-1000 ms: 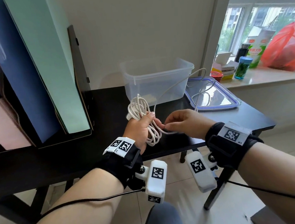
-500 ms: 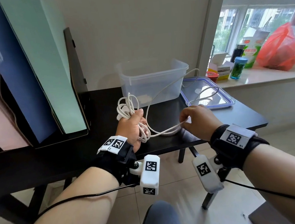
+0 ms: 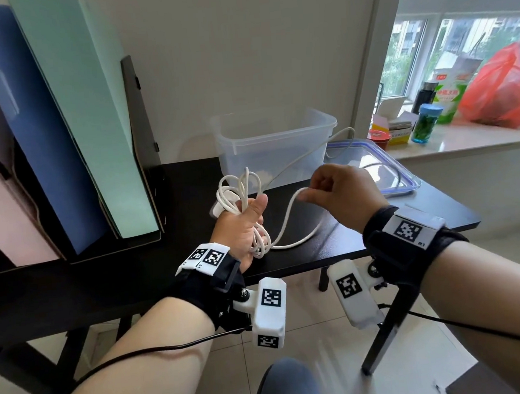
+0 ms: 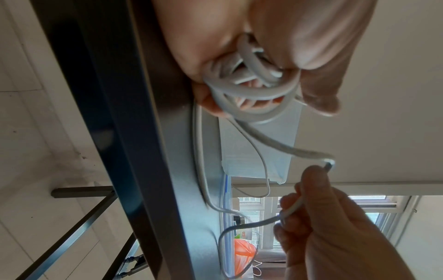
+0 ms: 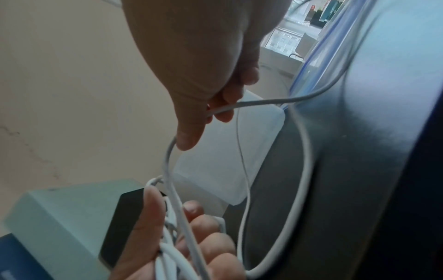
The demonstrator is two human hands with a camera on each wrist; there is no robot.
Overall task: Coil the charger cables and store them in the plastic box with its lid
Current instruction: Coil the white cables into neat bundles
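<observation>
My left hand [image 3: 244, 216] grips a bundle of white charger cable loops [image 3: 240, 188] above the black table [image 3: 109, 280]; the same coil [image 4: 251, 89] fills the left wrist view. My right hand [image 3: 334, 191] pinches the free run of the cable [image 3: 288, 213] a hand's width to the right, raised above the table, and the slack sags between the hands. The cable's far end trails back over the lid. In the right wrist view the right hand's fingers [image 5: 223, 102] hold the strand [image 5: 263, 101]. The clear plastic box [image 3: 275, 147] stands behind, its blue-rimmed lid [image 3: 384, 171] flat to the right.
Tall boards and a folder [image 3: 69, 124] lean against the wall at the table's left. A windowsill on the right carries a red bag [image 3: 502, 90], a carton and a blue-capped bottle [image 3: 426, 123]. The table's front edge runs just under my wrists.
My right hand has drawn the cable out to the right and then lifted it above the table. The left hand keeps its grip on the coil and has turned thumb-up.
</observation>
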